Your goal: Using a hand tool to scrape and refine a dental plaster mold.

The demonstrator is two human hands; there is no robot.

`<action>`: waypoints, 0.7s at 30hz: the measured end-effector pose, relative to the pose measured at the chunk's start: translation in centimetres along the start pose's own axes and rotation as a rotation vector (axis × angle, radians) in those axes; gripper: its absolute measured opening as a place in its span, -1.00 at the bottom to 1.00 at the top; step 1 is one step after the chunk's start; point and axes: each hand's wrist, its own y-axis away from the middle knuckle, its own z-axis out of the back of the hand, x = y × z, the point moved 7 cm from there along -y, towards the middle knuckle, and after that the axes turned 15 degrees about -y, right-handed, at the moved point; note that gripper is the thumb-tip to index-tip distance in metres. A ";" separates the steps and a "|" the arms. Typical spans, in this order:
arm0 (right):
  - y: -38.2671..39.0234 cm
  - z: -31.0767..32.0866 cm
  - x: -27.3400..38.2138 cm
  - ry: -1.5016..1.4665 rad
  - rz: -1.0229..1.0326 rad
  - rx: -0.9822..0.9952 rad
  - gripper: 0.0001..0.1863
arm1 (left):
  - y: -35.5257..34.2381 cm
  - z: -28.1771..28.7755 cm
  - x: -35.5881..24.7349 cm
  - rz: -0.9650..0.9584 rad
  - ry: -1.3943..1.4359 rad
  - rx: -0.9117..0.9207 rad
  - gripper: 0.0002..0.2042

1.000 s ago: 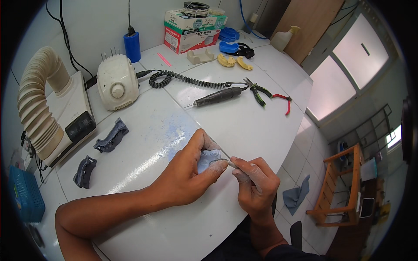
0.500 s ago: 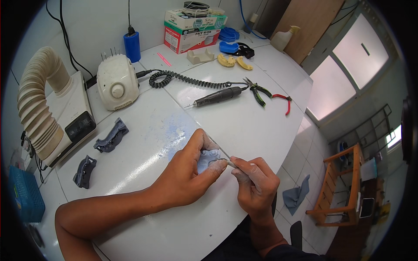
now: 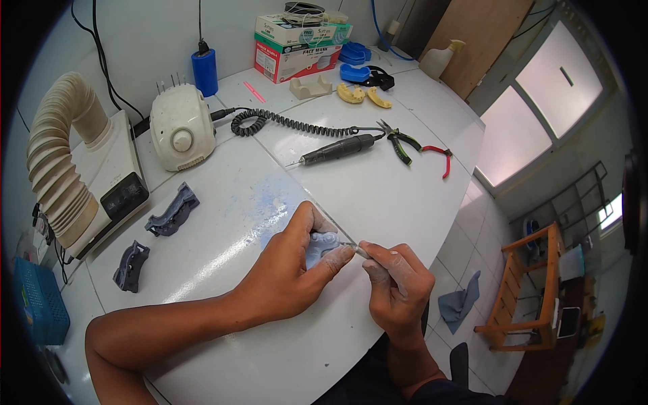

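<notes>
My left hand (image 3: pixel 293 260) is wrapped round a pale blue dental cast (image 3: pixel 321 247), holding it above the white table; the fingers cover much of it. Between the thumb and fingers of my right hand (image 3: pixel 398 280) is a slim metal hand carving tool (image 3: pixel 361 252). Its thin tip meets the right edge of the cast, beside my left thumb. White powder coats the fingers of both hands. Blue dust (image 3: pixel 266 209) lies scattered on the table just beyond my left hand.
Two dark grey mould pieces (image 3: pixel 173 210) lie to the left, near a hose-fitted dust extractor (image 3: pixel 125 196). Farther back are a drill control unit (image 3: pixel 181 128), its corded handpiece (image 3: pixel 341 148), pliers (image 3: pixel 403 145) and yellow casts (image 3: pixel 351 94). Stacked boxes (image 3: pixel 297 61) stand by the wall.
My right hand and the carving tool have shifted very slightly against the cast's edge. The left hand keeps its hold, and everything else stays in place.
</notes>
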 end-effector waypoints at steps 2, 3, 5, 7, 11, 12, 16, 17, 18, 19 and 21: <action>-0.1 -0.1 0.2 0.005 -0.015 0.022 -0.69 | 0.0 0.1 -0.1 -0.025 -0.039 -0.012 -0.73; -0.2 -0.1 0.2 0.007 -0.016 0.022 -0.69 | 0.0 0.0 -0.2 -0.012 -0.011 -0.003 -0.73; -0.2 -0.1 0.1 0.009 -0.021 0.033 -0.70 | 0.0 0.0 -0.1 0.001 0.016 0.006 -0.73; -0.2 -0.2 0.2 0.016 -0.023 0.039 -0.71 | 0.0 -0.1 0.0 -0.002 0.015 0.018 -0.73; -0.3 -0.3 0.3 0.025 -0.036 0.049 -0.71 | 0.0 0.0 -0.2 0.002 0.008 0.016 -0.73; -0.3 -0.3 0.2 0.026 -0.036 0.049 -0.71 | 0.0 0.0 -0.2 -0.001 0.007 0.016 -0.73; -0.2 -0.3 0.2 0.013 -0.018 0.039 -0.71 | 0.0 0.1 -0.4 0.006 0.007 0.024 -0.73; -0.2 -0.2 0.2 0.012 -0.017 0.038 -0.71 | 0.0 0.1 -0.4 0.006 0.007 0.024 -0.73; -0.2 -0.2 0.2 0.012 -0.017 0.038 -0.71 | 0.1 0.1 -0.4 0.008 0.001 0.019 -0.74; -0.3 -0.2 0.3 0.015 -0.018 0.039 -0.71 | 0.1 0.1 -0.4 0.010 -0.004 0.014 -0.74; -0.3 -0.2 0.3 0.019 -0.020 0.040 -0.71 | 0.0 0.1 -0.4 0.007 -0.009 0.012 -0.74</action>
